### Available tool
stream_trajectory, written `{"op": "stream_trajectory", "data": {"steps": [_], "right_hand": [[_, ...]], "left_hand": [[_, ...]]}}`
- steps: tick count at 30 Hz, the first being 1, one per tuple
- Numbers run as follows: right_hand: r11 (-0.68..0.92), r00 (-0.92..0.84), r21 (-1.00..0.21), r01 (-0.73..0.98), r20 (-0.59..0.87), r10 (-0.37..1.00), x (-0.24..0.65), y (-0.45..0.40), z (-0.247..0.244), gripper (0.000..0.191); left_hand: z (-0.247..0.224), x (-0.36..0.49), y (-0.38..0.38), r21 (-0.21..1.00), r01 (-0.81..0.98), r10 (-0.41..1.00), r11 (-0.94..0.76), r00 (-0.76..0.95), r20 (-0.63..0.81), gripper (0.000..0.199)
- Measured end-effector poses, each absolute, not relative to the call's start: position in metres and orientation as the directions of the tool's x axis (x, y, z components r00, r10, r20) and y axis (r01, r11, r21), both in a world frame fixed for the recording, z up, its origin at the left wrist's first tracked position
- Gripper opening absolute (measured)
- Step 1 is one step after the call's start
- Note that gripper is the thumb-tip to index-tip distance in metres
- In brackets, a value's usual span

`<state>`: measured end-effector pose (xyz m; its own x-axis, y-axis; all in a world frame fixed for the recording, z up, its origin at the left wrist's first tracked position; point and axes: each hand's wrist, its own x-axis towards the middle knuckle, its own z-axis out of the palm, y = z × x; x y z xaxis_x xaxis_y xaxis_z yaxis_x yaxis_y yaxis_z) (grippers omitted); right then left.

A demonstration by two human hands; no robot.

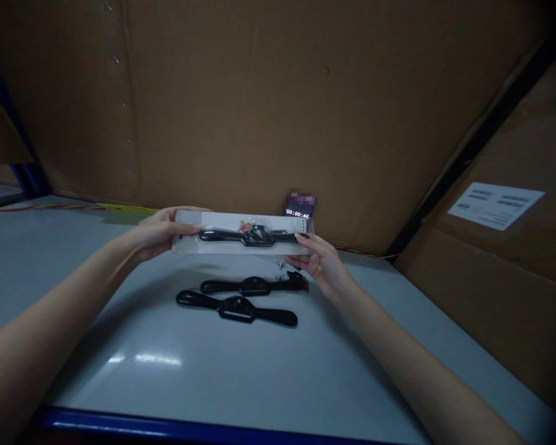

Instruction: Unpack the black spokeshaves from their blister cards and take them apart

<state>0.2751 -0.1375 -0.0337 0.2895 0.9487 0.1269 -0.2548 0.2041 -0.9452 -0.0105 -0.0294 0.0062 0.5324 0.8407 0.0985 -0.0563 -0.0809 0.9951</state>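
Holds blister pack (222, 248) with black spokeshave (258, 240) inside, by both ends above grey table (204, 377), with left hand (160, 233) and right hand (322, 259) pinched closed on it. Reads "00:00:46" on partly pixelated timer screen (299, 212), overlapped below by blister pack. Cannot make out print on white label (495, 205).

The bare left forearm (69, 312) and right forearm (398, 349) angle inward, with the left hand (157, 236) and right hand (323, 262) apart, both gripping.
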Motion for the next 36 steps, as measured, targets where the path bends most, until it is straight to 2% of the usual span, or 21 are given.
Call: {"op": "stream_trajectory", "data": {"steps": [3,5,6,7,9,11,12,14,17,21,29,33,36], "right_hand": [[0.212,0.294,-0.976,-0.043,0.19,0.937,0.282,-0.134,-0.033,0.041],[0.277,0.338,-0.943,0.185,0.326,0.883,0.285,-0.133,-0.033,0.061],[0.318,0.341,-0.888,0.332,0.427,0.837,0.284,-0.133,-0.033,0.073],[0.348,0.313,-0.797,0.493,0.536,0.784,0.282,-0.135,-0.032,0.085],[0.355,0.139,-0.511,0.783,0.7,0.701,0.274,-0.142,-0.031,0.098],[0.34,-0.093,-0.206,0.918,0.72,0.687,0.261,-0.151,-0.031,0.104],[0.35,-0.176,-0.119,0.929,0.691,0.701,0.255,-0.155,-0.031,0.108],[0.367,-0.262,-0.039,0.929,0.631,0.73,0.244,-0.16,-0.033,0.107],[0.349,-0.259,-0.04,0.936,0.592,0.763,0.238,-0.16,-0.036,0.096],[0.342,-0.265,-0.007,0.94,0.615,0.743,0.244,-0.156,-0.036,0.086],[0.311,-0.301,0.106,0.945,0.656,0.692,0.256,-0.153,-0.034,0.086],[0.311,-0.305,0.119,0.943,0.68,0.667,0.259,-0.152,-0.037,0.087],[0.285,-0.321,0.17,0.943,0.688,0.651,0.258,-0.153,-0.038,0.087]], "left_hand": [[0.006,-0.008,-0.029,0.993,-0.044,0.889,-0.112,0.441,0.12,0.05],[0.008,-0.006,-0.031,0.99,-0.037,0.911,-0.135,0.388,0.139,0.05],[0.009,-0.005,-0.033,0.988,-0.035,0.916,-0.147,0.371,0.15,0.05],[0.009,-0.003,-0.035,0.986,-0.032,0.917,-0.162,0.364,0.162,0.05],[0.009,0.002,-0.04,0.98,-0.019,0.91,-0.196,0.37,0.189,0.048],[0.008,0.008,-0.045,0.974,-0.001,0.896,-0.226,0.392,0.208,0.045],[0.007,0.01,-0.047,0.971,0.005,0.889,-0.24,0.404,0.218,0.043],[0.005,0.014,-0.051,0.965,0.006,0.878,-0.261,0.418,0.234,0.043],[0.006,0.017,-0.055,0.957,0.008,0.873,-0.289,0.413,0.26,0.044],[0.013,0.015,-0.059,0.951,0.049,0.88,-0.306,0.396,0.263,0.047],[0.023,0.005,-0.057,0.968,-0.012,0.88,-0.252,0.413,0.234,0.041],[0.025,0.0,-0.054,0.981,-0.019,0.891,-0.192,0.415,0.183,0.045],[0.027,-0.002,-0.053,0.989,-0.016,0.902,-0.149,0.408,0.142,0.05]]}}
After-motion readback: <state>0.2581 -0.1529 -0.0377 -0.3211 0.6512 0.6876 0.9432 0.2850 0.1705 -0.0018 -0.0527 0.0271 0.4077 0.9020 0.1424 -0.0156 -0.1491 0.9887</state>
